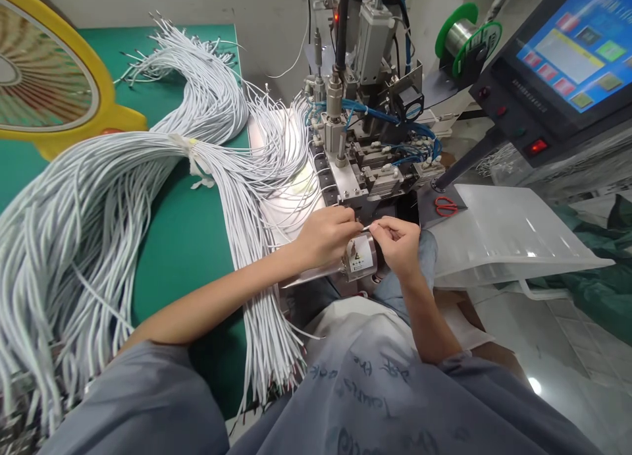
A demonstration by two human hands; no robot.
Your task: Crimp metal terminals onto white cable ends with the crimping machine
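Observation:
My left hand (330, 236) is closed in a pinch on a thin white cable (366, 228) in front of the machine (355, 159). Fingertips of my right hand (399, 243) pinch the same cable from the other side, a small gap between the two hands. The cable's tip is too small to make out. Just below the hands is a metal cylinder with a white label (360, 256). A large tied bundle of white cables (232, 205) lies to the left, its loose ends hanging past my left forearm.
More white cables (212, 80) lie on the green mat (197, 244) at left, near a yellow fan (106, 80). At right are a lit touchscreen (582, 47), a green solder wire spool (467, 37), red-handled scissors (446, 207) and a translucent white tray (513, 224).

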